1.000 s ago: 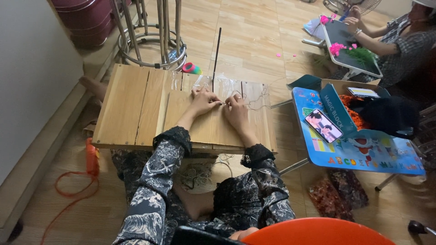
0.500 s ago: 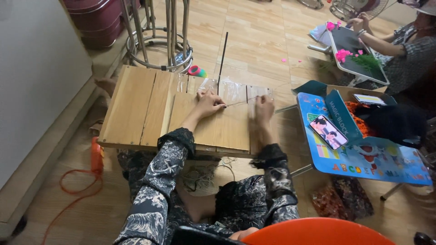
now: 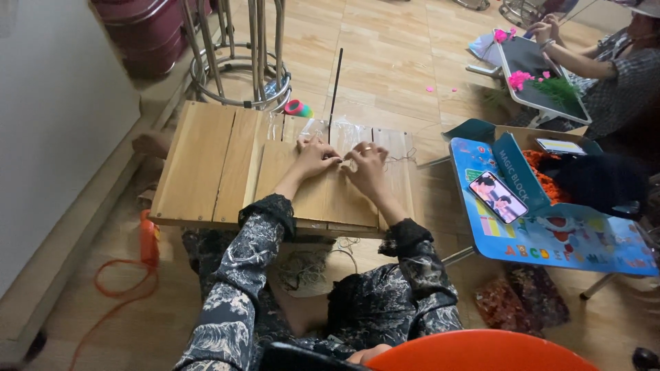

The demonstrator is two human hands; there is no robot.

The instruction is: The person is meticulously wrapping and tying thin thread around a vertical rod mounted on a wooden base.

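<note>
Clear plastic sheet [image 3: 323, 130] lies flat across the far half of one low wooden table [image 3: 206, 165], its near edge under both hands. Left hand [image 3: 315, 156] rests palm-down on the boards, fingers bunched together and pressing at the sheet's edge; whether anything is pinched between them cannot be told. Right hand [image 3: 366, 165] lies just beside it, almost touching at the fingertips, fingers curled down onto the same edge (one ring shows on a finger). One thin dark rod [image 3: 335, 84] runs from the sheet's far edge out over the floor, nearly straight away from the person. A fine thread [image 3: 399, 159] trails off to the right of the right hand across the boards. Two patterned dark sleeves reach in from the bottom of the view.

Surroundings, counted: one metal stool frame [image 3: 237, 48] stands beyond the table's far edge; one small pink-and-green roll [image 3: 297, 108] lies on the floor by its base. One blue children's folding table [image 3: 550, 233] stands to the right, carrying one phone [image 3: 498, 196] with a lit screen. One orange cord [image 3: 117, 288] loops on the floor at the left. One other person [image 3: 612, 62] sits at the far right, hands at a dark tray [image 3: 540, 69] with pink flowers [image 3: 520, 78].
</note>
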